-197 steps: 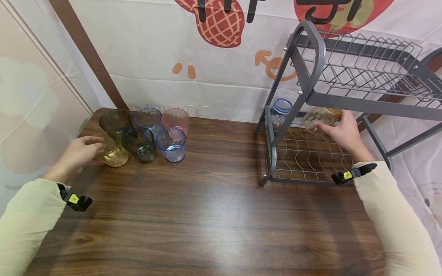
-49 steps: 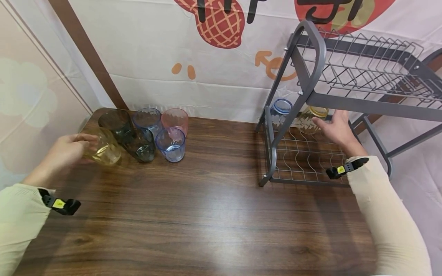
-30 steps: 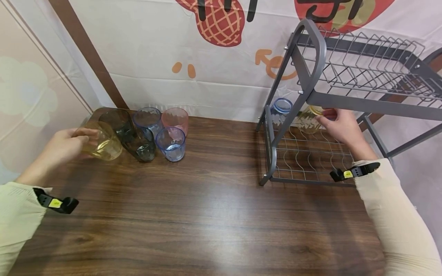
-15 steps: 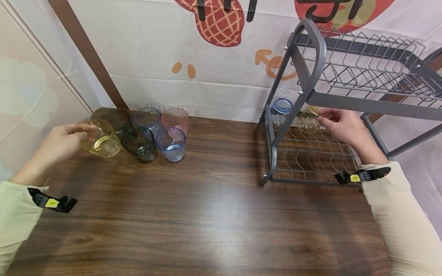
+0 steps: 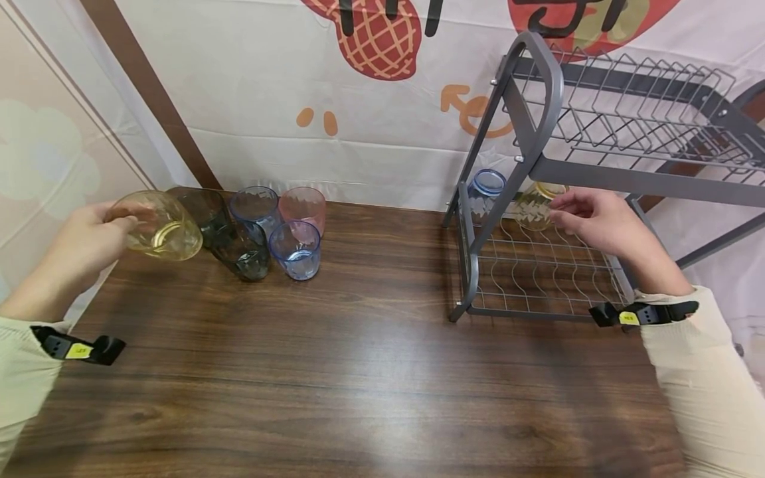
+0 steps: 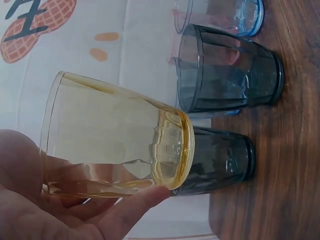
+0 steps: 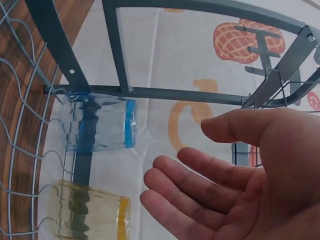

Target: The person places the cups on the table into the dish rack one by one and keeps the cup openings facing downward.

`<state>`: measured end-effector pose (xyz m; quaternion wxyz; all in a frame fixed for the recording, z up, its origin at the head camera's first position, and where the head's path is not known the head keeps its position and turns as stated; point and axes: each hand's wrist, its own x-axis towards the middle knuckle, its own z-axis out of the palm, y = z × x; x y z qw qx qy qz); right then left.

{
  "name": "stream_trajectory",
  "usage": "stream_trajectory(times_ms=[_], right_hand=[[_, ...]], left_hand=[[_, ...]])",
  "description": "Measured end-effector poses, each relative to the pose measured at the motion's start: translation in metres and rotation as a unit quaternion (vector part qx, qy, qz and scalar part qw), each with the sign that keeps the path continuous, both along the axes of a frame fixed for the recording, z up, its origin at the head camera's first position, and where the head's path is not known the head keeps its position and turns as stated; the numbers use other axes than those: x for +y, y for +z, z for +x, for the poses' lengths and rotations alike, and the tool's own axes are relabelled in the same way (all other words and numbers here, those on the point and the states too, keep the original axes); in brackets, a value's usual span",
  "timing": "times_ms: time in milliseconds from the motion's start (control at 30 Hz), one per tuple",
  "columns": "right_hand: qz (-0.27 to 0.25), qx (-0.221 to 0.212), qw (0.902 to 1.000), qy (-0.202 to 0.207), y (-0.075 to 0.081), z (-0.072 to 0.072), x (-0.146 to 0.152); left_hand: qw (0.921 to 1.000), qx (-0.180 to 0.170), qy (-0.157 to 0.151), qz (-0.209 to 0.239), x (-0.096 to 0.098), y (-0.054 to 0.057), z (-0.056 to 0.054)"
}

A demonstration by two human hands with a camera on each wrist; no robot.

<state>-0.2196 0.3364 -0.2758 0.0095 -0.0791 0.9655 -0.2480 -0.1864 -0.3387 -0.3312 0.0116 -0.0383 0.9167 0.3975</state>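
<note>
Left hand (image 5: 86, 245): digits curled round the yellow glass (image 5: 158, 226), gripping it; one digit runs along its wall to the base, clear only in the left wrist view.
Yellow glass: raised above the table (image 5: 370, 372), far left; tipped, mouth toward the palm; transparent, tapered, thick-bottomed.
Right hand (image 5: 603, 219): fingers loosely bent, spread from the thumb; the head view overlaps fingertips and amber glass (image 5: 532, 211); the right wrist view shows a gap between them.
Rack (image 5: 554, 99): dark grey metal, far right; zigzag wire above, wavy wire below; on the lower tier the amber glass and, left of it, a blue-based glass (image 5: 485, 192), both base up.
Far left: two grey glasses (image 5: 248, 255), two blue glasses (image 5: 299, 259), a pink glass (image 5: 306, 199); clustered closely.
Table: brown, streaked grain, glossy.
Cloth (image 5: 251, 86): white, creased, printed.
</note>
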Motion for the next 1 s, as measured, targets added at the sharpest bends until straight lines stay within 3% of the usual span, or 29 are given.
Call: stream_trajectory(times_ms=[367, 633, 1000], right_hand=[[-0.006, -0.063, 0.9969, 0.046, 0.010, 0.008, -0.001], [0.002, -0.103, 0.9935, 0.047, 0.014, 0.012, -0.003], [0.032, -0.106, 0.9900, 0.087, 0.015, 0.019, -0.014]], left_hand=[[0.9993, 0.032, 0.019, -0.005, 0.025, 0.015, 0.006], [0.9958, 0.082, -0.012, -0.038, 0.039, 0.016, 0.007], [0.9938, 0.098, -0.035, -0.039, 0.056, 0.016, 0.004]])
